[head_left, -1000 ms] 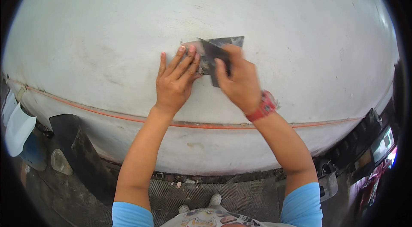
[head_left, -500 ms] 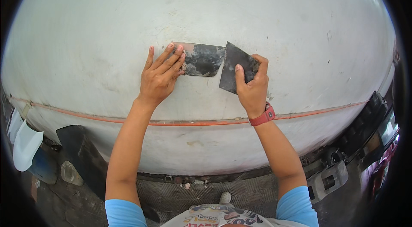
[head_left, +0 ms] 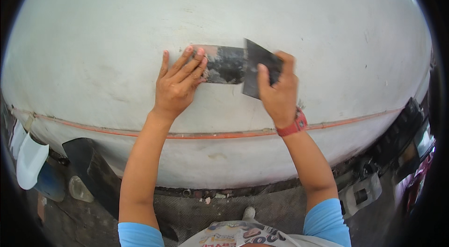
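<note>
In front of a large pale panel (head_left: pixel 224 13), my left hand (head_left: pixel 177 90) holds the left end of a dark rectangular plate (head_left: pixel 227 65). Its fingers are stretched across the face, the little finger off to the side, and the thumb is hidden. Grey and pinkish smears cover the plate, with crusty bits by the fingertips. My right hand (head_left: pixel 280 90) grips a black flat spreader (head_left: pixel 257 69), thumb on the near face. The spreader's long straight edge stands at the plate's right end; whether they touch I cannot tell. The right hand is slightly blurred.
An orange trim strip (head_left: pixel 220 135) crosses the panel below my hands. At lower left are a white curved part (head_left: pixel 32 160), a dark curved panel (head_left: pixel 91 165), a clear tub (head_left: pixel 80 188) and a blue container (head_left: pixel 50 182). Grey and black parts (head_left: pixel 362 195) lie at lower right.
My right hand and the spreader have shifted slightly up and right, the spreader tilting a little more upright. My left hand and the plate sit slightly further right in view.
</note>
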Motion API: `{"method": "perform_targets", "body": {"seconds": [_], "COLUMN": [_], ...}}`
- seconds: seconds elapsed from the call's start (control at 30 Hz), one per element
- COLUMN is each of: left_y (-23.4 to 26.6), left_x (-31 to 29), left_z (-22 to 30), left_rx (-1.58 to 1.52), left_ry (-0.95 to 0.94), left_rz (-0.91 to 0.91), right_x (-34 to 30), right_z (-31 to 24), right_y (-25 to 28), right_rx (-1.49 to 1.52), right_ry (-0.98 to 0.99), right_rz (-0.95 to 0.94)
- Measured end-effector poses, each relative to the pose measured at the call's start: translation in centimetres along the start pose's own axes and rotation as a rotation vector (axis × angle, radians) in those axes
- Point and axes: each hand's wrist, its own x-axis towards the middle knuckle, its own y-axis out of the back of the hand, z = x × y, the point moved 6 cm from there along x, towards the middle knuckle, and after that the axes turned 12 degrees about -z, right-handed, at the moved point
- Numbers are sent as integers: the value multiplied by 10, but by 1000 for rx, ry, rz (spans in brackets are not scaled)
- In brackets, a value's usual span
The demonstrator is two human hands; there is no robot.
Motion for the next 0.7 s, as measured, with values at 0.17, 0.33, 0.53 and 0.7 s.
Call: {"method": "perform_targets", "body": {"seconds": [0.17,0.33,0.53,0.7], "left_y": [-1,2,2,1], "left_x": [1,2,2,2], "left_z": [1,2,-1,0], "left_rx": [1,-2,-12,-16], "left_ry": [-20,-31,-41,-51], "left_rz": [19,-15,-2,10], "right_x": [17,30,55,50], "right_z": [-21,-27,-57,-44], "right_y": [-20,-26,-50,-24], "right_rx": [4,-70,-86,-90], "right_ry": [-30,60,221,81], "right_rz": [-83,-187,-213,-259]}}
